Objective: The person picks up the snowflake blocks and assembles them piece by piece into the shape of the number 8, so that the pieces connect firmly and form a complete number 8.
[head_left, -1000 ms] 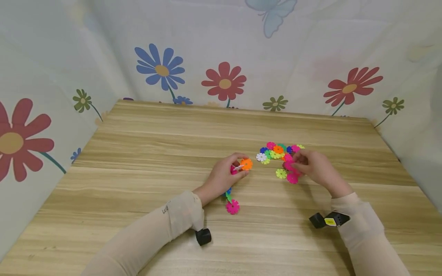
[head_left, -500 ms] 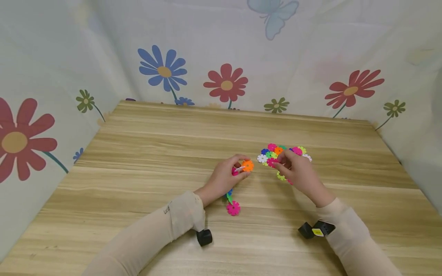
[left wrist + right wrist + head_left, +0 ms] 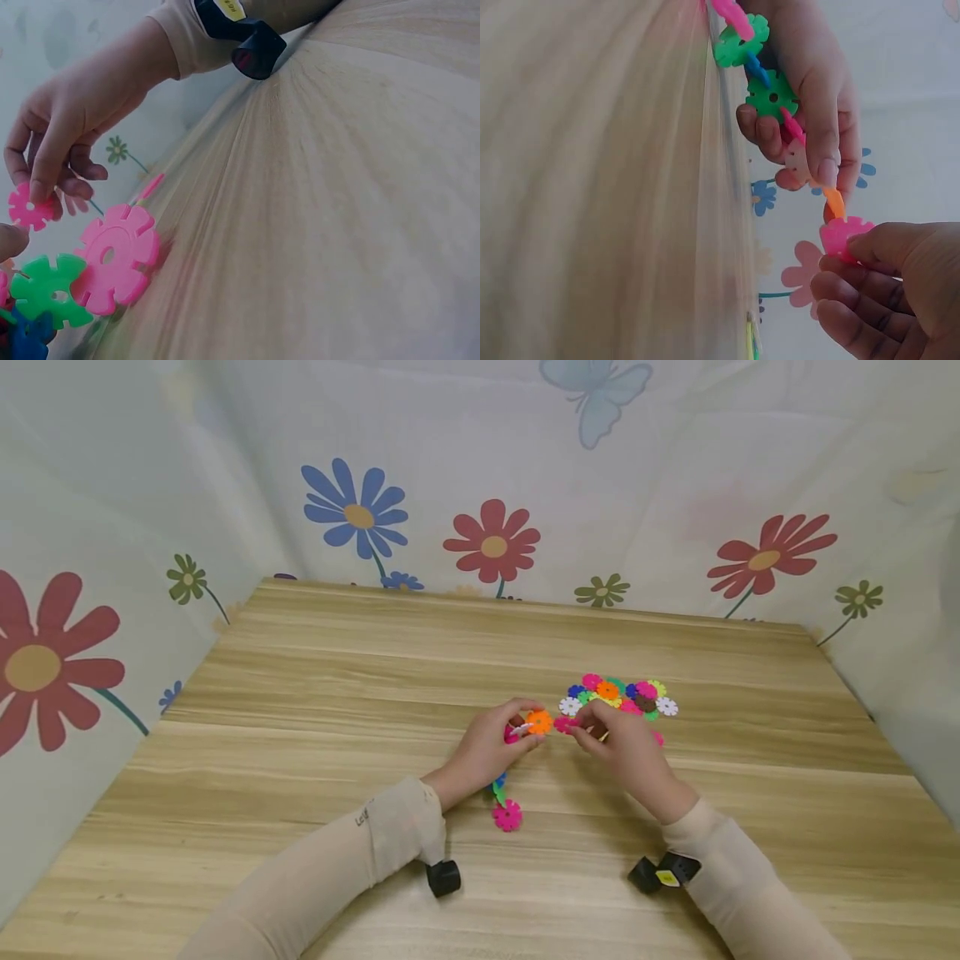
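My left hand (image 3: 491, 745) pinches a chain of notched plastic snowflake discs near its far end. An orange disc (image 3: 538, 722) sticks out past its fingertips, with a white disc (image 3: 798, 161) just behind. Below the palm the chain runs on through a green disc (image 3: 772, 97) and others to a pink end disc (image 3: 507, 816) low over the table. Between thumb and fingers my right hand (image 3: 633, 758) pinches a loose pink snowflake disc (image 3: 563, 725). In the right wrist view this disc's edge is right at the orange disc's edge, the two set at an angle.
Behind the right hand, a pile of loose discs lies on the wooden table (image 3: 360, 677), among them a white disc (image 3: 667, 706) and an orange one (image 3: 607, 691). The hand hides part of the pile. A flower-printed cloth (image 3: 420, 435) hangs around the table's back and sides.
My right hand has moved left from the pile with the pink disc, up to the orange disc. The left hand has held its place with the chain.
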Motion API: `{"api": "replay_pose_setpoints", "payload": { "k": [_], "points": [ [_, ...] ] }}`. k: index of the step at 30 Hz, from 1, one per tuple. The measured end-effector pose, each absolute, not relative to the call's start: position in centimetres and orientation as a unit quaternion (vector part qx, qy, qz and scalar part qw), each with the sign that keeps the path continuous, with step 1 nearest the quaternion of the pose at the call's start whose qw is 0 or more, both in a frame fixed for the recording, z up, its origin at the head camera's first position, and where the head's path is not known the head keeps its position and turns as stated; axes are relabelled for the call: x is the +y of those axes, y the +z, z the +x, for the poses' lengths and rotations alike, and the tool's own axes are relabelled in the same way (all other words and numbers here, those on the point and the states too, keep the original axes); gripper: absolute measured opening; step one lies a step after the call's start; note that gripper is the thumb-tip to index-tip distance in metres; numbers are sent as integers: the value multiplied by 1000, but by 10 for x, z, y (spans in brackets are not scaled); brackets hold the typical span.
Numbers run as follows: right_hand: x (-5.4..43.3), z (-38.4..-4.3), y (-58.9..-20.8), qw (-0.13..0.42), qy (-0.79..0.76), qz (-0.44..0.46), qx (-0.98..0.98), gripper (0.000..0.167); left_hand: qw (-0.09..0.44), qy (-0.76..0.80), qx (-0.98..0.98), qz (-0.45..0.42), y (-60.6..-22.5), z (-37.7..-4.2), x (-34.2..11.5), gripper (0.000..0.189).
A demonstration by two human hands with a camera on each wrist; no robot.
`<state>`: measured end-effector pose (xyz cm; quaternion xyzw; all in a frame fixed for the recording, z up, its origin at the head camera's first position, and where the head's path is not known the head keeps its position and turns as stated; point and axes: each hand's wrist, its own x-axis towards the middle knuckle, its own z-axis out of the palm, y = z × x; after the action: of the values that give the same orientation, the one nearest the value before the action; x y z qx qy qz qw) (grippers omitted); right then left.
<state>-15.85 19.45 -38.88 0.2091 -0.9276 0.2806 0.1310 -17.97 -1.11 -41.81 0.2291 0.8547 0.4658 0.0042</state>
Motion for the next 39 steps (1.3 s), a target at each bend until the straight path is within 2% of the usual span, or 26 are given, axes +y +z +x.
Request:
{"api": "replay_pose_setpoints", "payload": {
  "k": [16, 32, 39],
  "points": [
    [187, -153, -397, 202, 227, 244, -921, 13, 9, 462, 856, 230, -419, -179, -12, 39],
    [186, -153, -402, 207, 237, 251, -915, 11, -1, 461, 852, 250, -423, -179, -8, 36],
    [186, -157, -403, 180, 283, 228, -914, 6, 17, 458, 856, 240, -422, -177, -6, 42]
  ]
}}
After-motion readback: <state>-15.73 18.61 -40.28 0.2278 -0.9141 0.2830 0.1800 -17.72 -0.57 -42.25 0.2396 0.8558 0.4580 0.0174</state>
